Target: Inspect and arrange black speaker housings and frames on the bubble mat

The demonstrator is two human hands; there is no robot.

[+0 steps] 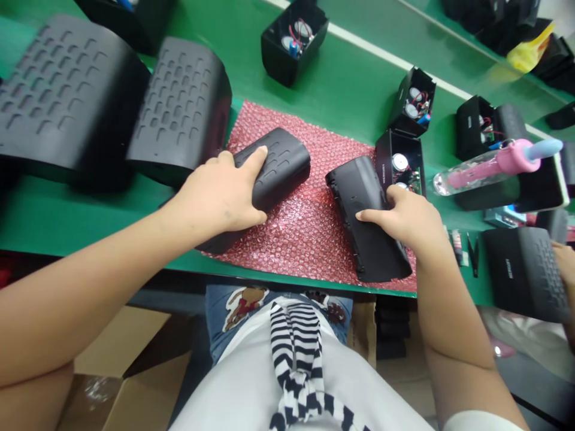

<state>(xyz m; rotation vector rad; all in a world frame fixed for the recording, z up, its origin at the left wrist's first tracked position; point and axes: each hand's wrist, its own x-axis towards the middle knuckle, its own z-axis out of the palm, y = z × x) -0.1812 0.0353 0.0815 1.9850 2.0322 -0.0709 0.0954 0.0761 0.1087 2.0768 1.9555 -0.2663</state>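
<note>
My left hand [224, 191] lies across a black plastic speaker case [287, 161] with a scalloped top, its thumb and fingers spread over the sides. The case rests aslant on a sheet of pink bubble wrap [305, 239]. In my right hand [413, 218] is a black plastic casing shell [368, 239], gripped by its right side and tilted, with small clips along its left edge. Just behind that hand stands an open speaker box [399, 155] with round white parts and wires inside. The undersides of both held pieces are hidden.
Large black cases [179, 108] stand at the left of the green bench [350, 78]. Open boxes with wires [294, 45] sit along the back. A pink-topped bottle [489, 167] and tweezers [473, 254] are at the right, where another person's hand [565, 266] holds a black case.
</note>
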